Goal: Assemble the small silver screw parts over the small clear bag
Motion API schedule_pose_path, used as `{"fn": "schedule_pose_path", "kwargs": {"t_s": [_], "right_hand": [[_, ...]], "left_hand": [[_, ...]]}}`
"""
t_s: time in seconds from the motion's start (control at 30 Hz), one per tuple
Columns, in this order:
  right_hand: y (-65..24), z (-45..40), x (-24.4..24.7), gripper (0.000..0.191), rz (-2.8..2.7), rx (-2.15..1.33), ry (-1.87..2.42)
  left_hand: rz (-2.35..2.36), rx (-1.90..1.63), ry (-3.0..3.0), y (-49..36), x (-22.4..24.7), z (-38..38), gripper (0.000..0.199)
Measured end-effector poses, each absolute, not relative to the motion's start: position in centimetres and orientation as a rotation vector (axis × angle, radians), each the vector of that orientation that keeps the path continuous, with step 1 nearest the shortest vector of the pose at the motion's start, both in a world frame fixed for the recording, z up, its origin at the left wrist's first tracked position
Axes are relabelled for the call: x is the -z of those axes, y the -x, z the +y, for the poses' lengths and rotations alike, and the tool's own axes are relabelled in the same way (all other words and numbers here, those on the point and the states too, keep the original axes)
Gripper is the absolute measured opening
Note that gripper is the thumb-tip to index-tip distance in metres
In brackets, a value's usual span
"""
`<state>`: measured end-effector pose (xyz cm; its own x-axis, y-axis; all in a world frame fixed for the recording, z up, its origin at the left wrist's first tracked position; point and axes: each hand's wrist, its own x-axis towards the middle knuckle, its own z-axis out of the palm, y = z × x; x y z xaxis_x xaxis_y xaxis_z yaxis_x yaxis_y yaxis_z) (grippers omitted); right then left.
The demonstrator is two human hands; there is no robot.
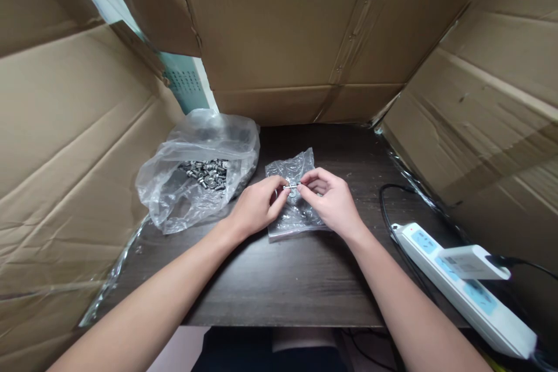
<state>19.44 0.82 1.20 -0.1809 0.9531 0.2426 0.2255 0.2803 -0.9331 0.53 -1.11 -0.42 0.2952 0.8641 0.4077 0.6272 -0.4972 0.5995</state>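
Both hands meet over a small clear plastic bag (290,224) lying on the dark table. Between the fingertips is a small, thin metal piece (293,186), held level. My left hand (260,202) pinches its left end, and my right hand (330,197) pinches its right end. Small metal parts show in or on the bag beneath the fingers, too small to tell apart. To the left of my left hand stands a larger open clear plastic bag (174,186) with several metal fasteners (208,174) inside.
A white power strip (462,290) with a white adapter (473,262) and black cables lies at the right of the dark table (279,296). Cardboard walls (288,23) enclose the table at the back and on both sides.
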Motion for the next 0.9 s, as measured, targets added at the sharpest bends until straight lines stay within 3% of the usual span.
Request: {"fn": "schedule_pose_path", "kwargs": {"t_s": [0.9], "right_hand": [[-19.73,0.73,-0.73,0.016,-1.741,-1.017,1.012]], "left_hand": [[1.282,-1.062,-2.277,-0.18,0.68,-0.83,0.017]]}}
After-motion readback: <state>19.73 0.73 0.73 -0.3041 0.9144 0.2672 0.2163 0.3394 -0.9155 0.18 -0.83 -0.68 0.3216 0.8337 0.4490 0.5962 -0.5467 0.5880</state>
